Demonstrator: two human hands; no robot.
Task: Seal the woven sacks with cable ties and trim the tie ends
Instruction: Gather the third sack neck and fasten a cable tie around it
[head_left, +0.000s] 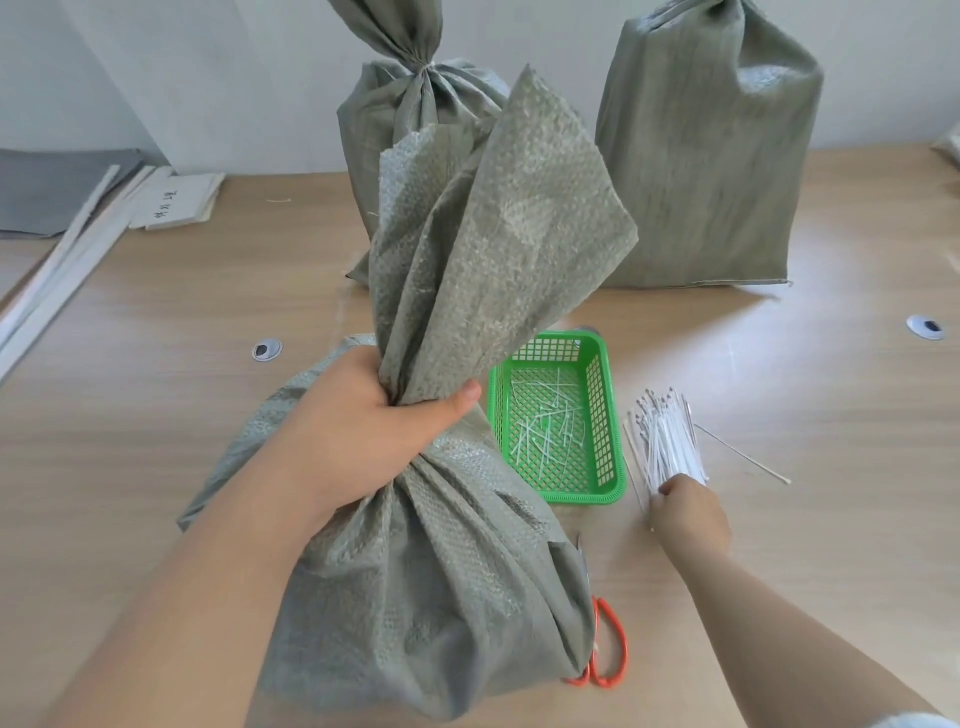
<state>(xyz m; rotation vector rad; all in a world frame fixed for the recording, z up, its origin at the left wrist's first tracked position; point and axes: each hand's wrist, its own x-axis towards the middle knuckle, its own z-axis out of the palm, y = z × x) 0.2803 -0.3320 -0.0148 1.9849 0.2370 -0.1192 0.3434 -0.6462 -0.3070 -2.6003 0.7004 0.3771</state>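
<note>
A grey-green woven sack (441, 582) stands on the wooden table in front of me. My left hand (363, 431) grips its gathered neck, and the loose top fans upward above my fist. To the right lies a bundle of white cable ties (667, 441). My right hand (688, 512) is on the near end of that bundle, fingers curled down onto the ties. Orange-handled scissors (608, 654) lie at the sack's right foot, mostly hidden by it.
A green plastic basket (605, 415) holding several trimmed tie ends sits between sack and bundle. Two more sacks stand behind: one tied at the neck (410, 104), another (711, 156) at back right. A loose tie (743, 453) lies right of the bundle. Papers and strips (104, 218) lie far left.
</note>
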